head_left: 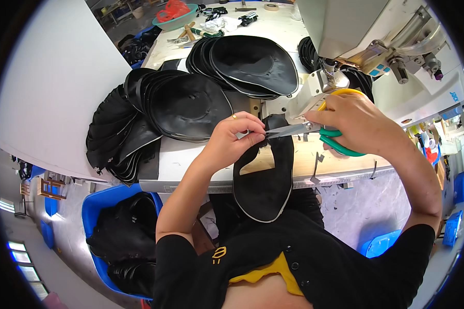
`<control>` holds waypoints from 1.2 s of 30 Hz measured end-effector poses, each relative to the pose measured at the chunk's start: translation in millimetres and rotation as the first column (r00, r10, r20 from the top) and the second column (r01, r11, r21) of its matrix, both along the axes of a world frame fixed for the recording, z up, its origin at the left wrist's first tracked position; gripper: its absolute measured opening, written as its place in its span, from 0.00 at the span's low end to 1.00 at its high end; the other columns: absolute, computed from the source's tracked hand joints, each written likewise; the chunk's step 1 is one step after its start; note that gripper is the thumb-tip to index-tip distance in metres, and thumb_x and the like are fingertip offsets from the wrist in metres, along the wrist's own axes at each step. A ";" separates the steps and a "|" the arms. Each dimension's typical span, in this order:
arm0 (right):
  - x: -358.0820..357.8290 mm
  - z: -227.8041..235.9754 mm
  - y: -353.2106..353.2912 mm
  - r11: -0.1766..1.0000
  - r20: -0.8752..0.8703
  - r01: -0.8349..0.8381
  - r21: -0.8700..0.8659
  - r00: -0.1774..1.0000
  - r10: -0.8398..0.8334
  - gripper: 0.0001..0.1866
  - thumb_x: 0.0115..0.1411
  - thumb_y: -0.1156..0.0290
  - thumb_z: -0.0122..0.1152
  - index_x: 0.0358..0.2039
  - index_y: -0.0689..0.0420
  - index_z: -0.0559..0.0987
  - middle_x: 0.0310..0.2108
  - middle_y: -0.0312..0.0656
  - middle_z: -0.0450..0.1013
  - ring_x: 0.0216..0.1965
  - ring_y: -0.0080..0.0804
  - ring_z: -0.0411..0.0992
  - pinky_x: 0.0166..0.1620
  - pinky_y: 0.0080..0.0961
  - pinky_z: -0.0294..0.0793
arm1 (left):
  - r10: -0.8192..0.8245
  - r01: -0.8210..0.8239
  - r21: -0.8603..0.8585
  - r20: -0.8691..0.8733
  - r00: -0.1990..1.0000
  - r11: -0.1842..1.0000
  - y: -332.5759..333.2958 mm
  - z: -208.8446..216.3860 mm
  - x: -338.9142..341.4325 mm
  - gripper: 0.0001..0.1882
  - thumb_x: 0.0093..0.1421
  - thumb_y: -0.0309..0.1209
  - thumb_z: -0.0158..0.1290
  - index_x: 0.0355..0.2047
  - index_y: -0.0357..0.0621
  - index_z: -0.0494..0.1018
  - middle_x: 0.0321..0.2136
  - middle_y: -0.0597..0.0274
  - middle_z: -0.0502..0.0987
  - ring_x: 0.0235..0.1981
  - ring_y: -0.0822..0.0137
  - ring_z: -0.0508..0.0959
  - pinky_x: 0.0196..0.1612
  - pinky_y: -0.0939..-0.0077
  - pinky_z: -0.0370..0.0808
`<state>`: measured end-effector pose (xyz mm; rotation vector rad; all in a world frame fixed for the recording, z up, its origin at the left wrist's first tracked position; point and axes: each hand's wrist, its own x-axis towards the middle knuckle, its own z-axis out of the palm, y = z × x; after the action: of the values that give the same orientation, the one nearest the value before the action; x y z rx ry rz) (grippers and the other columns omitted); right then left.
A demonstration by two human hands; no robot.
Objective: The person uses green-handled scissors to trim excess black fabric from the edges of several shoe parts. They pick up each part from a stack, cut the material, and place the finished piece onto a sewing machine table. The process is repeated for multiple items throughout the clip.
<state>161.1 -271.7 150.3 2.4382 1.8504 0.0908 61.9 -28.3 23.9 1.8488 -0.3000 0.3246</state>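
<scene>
The black piece [263,198] lies in front of and to the left of the sewing machine [331,28], overhanging the front edge of the table [355,160]. The left hand [228,144], left of the sewing machine, has its thumb and finger pinched on the upper end of the black piece. Caution: the tips of the scissors [295,130] reach those fingertips; a slip or an early squeeze could nick skin. The right hand [358,121], in front of the sewing machine, is clamped around the scissors' handles. If its angle drifts, the 2 blades could cut into the material or its pale edging. If the pinch loosens, the overhanging weight could drag the black piece off. The near stack [188,105] and far stack [252,64], both left of the sewing machine, could slide if an elbow or forearm knocks them.
</scene>
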 end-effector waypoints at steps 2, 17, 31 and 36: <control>0.2 2.9 1.1 0.998 -0.028 0.036 -0.046 0.999 -0.037 0.19 0.48 0.67 0.63 0.43 0.49 0.76 0.30 0.45 0.70 0.34 0.43 0.73 0.37 0.36 0.72 | -0.007 0.007 -0.018 0.004 1.000 1.000 0.0 -1.1 0.8 0.04 0.51 0.20 0.58 0.28 0.39 0.76 0.32 0.62 0.75 0.33 0.70 0.74 0.38 0.78 0.70; -21.7 -1.9 13.8 0.949 0.279 0.031 -0.314 0.958 0.061 0.18 0.47 0.70 0.58 0.42 0.55 0.76 0.24 0.42 0.72 0.27 0.35 0.76 0.27 0.27 0.73 | -0.105 0.096 -0.097 -0.089 0.990 0.991 -12.9 -11.4 18.6 0.02 0.54 0.22 0.57 0.27 0.39 0.74 0.25 0.66 0.73 0.31 0.74 0.73 0.36 0.80 0.70; -12.2 -39.3 -16.4 0.999 -0.076 0.050 0.005 0.996 -0.050 0.26 0.42 0.64 0.67 0.45 0.52 0.75 0.29 0.42 0.70 0.34 0.42 0.71 0.38 0.38 0.68 | 0.699 -0.758 0.235 0.294 0.652 0.609 54.0 -32.9 -75.3 0.03 0.52 0.23 0.56 0.28 0.37 0.73 0.26 0.58 0.73 0.27 0.63 0.73 0.33 0.74 0.69; -14.5 -54.2 -10.5 0.987 -0.183 0.063 0.147 0.983 -0.036 0.26 0.39 0.70 0.68 0.43 0.54 0.75 0.26 0.40 0.70 0.31 0.40 0.71 0.36 0.35 0.70 | 0.759 -0.790 0.444 0.302 0.576 0.423 64.7 -60.2 -133.9 0.04 0.50 0.23 0.57 0.26 0.38 0.73 0.26 0.55 0.72 0.30 0.55 0.73 0.33 0.66 0.69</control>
<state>146.6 -282.1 96.1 2.6754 1.9173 0.0092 -72.0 36.4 -36.3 2.4681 0.5602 1.0332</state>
